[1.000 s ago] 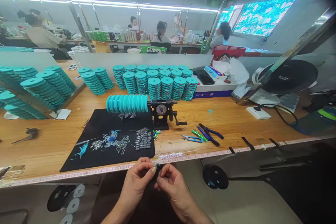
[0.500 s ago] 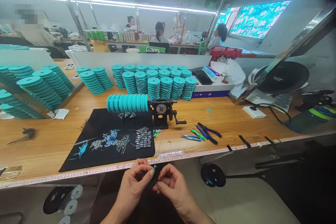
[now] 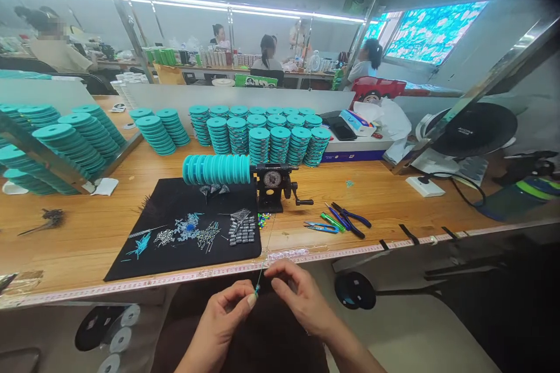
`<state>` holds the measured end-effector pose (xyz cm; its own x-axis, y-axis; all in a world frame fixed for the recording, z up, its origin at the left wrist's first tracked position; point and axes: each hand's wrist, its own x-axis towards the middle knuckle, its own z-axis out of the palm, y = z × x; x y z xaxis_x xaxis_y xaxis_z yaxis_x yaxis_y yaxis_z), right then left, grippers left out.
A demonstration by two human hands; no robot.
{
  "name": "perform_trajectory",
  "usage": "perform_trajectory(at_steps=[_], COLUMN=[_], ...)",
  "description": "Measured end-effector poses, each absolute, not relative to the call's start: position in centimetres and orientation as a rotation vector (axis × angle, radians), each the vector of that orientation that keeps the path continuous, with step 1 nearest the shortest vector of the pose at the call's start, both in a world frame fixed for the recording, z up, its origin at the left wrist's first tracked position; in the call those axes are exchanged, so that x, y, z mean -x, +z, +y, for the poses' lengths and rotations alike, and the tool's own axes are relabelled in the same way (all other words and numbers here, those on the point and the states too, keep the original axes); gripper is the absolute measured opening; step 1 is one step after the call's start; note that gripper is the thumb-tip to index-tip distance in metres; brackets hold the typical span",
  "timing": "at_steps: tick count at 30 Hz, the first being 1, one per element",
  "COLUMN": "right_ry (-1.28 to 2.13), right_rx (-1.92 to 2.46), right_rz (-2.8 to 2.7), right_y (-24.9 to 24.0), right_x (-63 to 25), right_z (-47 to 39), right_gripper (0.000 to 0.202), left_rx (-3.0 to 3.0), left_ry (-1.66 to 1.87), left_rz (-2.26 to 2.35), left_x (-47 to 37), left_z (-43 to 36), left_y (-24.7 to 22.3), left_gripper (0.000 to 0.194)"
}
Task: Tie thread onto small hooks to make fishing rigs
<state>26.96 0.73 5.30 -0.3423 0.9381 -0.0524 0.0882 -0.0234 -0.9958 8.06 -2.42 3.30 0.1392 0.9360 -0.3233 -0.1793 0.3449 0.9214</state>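
In front of the table edge, my left hand point(image 3: 230, 315) is closed, thumb and forefinger pinching a small teal knotted piece of line point(image 3: 256, 289). A thin line point(image 3: 261, 273) runs up from that pinch toward the table. My right hand point(image 3: 300, 297) is just to the right, its thumb and forefinger apart beside the line, with nothing visible between them. Beyond the hands a black mat point(image 3: 175, 262) carries teal sticks point(image 3: 140, 243), small metal fittings point(image 3: 209, 236), clear bits point(image 3: 186, 228) and grey weights point(image 3: 242, 230).
A hand-cranked winder point(image 3: 271, 186) holds a row of teal spools point(image 3: 216, 169). Stacks of teal spools point(image 3: 259, 145) stand behind it. Blue snips point(image 3: 321, 227) and pliers point(image 3: 352, 218) lie to the right. A measuring tape point(image 3: 196, 275) lines the front edge. Several people sit across the room.
My right hand has moved up and right, its thumb and forefinger spreading. My left hand has dropped slightly, still pinching the teal piece. The line now shows stretched above it.
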Motion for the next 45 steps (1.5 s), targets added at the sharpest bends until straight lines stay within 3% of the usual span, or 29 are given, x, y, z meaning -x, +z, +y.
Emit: perform_trajectory(at_steps=[12, 21, 45], right_ry=[1.861, 1.926, 1.846], right_rx=[0.915, 0.92, 1.021], right_rz=[-1.322, -1.362, -1.554], right_y=[3.5, 3.6, 1.4], right_x=[-25.6, -25.7, -24.9], right_z=[1.8, 2.0, 1.0], right_gripper=[0.026, 0.027, 0.018], left_rx=[-0.634, -0.355, -0.38], left_ry=[0.928, 0.995, 0.951], left_rz=[0.997, 0.944, 0.949], left_x=[-9.6, -10.8, -9.9], left_z=[-2.8, -3.8, -4.3], left_y=[2.1, 1.3, 1.0], left_gripper=[0.037, 0.036, 0.03])
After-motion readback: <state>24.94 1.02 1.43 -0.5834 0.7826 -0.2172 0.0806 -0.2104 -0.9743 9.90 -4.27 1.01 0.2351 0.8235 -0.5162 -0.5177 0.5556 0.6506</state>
